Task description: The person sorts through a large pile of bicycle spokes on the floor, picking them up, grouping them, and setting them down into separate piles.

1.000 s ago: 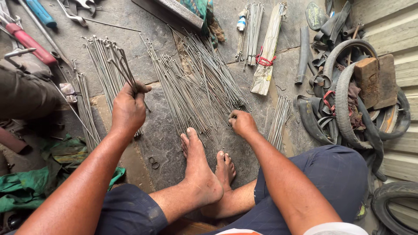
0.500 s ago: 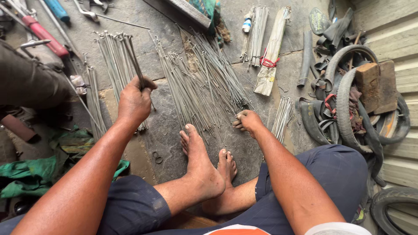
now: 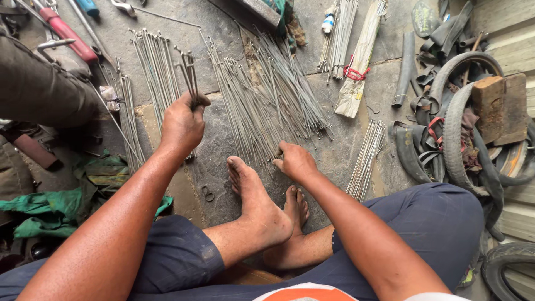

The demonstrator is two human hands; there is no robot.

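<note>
Head view, the only view. The person sits on the stone floor [image 3: 368, 95] with bare feet drawn in. The left hand [image 3: 181, 125] is closed in a fist around a small bundle of spokes [image 3: 189, 78]; the bundle rises out of the top of the fist and points away toward the far side, its long axis near upright in the picture. The right hand [image 3: 295, 161] rests low on the floor, fingers curled, fingertips touching the near ends of the large spread of loose spokes [image 3: 262, 100]; whether a spoke is pinched between them cannot be told.

Governing relation: the loose spokes fan out far and slightly left of the right hand, long axes running near to far, near ends meeting that hand. The right hand is plainly the nearer one; the left hand lies further left, over a separate row of spokes [image 3: 153, 61].

Also present: a paper-wrapped bundle [image 3: 359, 72] far right, old tyres [image 3: 462, 128] and a wooden block [image 3: 499, 108] at right, green cloth [image 3: 50, 206] near left.
</note>
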